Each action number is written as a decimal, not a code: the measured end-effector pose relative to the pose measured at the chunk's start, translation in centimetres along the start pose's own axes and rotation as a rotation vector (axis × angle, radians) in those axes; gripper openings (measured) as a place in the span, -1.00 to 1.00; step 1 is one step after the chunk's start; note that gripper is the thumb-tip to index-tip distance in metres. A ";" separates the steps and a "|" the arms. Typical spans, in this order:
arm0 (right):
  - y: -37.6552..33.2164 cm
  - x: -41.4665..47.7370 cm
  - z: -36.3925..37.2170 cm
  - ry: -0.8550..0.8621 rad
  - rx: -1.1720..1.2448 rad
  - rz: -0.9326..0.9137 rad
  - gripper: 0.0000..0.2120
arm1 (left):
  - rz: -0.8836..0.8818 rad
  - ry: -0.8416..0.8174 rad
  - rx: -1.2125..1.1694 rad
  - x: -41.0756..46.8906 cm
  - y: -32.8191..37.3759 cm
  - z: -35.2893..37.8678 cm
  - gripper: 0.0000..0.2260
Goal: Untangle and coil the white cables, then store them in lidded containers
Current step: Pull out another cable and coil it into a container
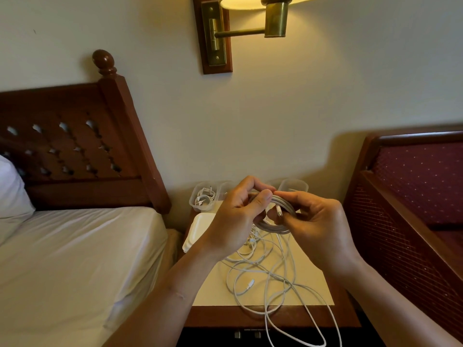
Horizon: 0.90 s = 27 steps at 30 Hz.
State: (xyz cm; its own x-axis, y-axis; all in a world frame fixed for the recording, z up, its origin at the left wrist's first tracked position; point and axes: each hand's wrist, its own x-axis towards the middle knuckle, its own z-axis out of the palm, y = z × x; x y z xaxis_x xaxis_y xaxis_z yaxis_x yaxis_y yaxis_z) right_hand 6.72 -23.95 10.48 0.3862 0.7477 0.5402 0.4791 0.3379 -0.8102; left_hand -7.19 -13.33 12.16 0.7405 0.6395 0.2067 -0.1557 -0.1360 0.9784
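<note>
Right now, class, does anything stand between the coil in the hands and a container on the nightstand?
Nothing visible does. The left hand and right hand hold the coil just in front of the clear container at the back right, which shows no lid. The loose cables lie nearer the person.

place: you're in a bedroom | left: bed (75, 266), pillow (11, 191), carved wooden headboard (70, 151) | far: brass wall lamp (250, 23) | near: nightstand (213, 291) between bed and red seat (421, 181) on the right
</note>
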 end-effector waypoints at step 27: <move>2.6 0.6 -0.2 0.015 -0.369 -0.501 -0.72 | -0.390 -0.066 -0.093 0.5 1.3 -0.6 -0.77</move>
State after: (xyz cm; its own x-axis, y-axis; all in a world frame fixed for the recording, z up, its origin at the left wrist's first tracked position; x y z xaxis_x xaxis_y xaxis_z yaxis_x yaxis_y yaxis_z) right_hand 8.28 -22.76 8.74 0.0542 0.5405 0.8396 0.8449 0.4233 -0.3270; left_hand -7.45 -12.72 13.50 0.7959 0.5789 -0.1771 0.0889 0.1775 0.9801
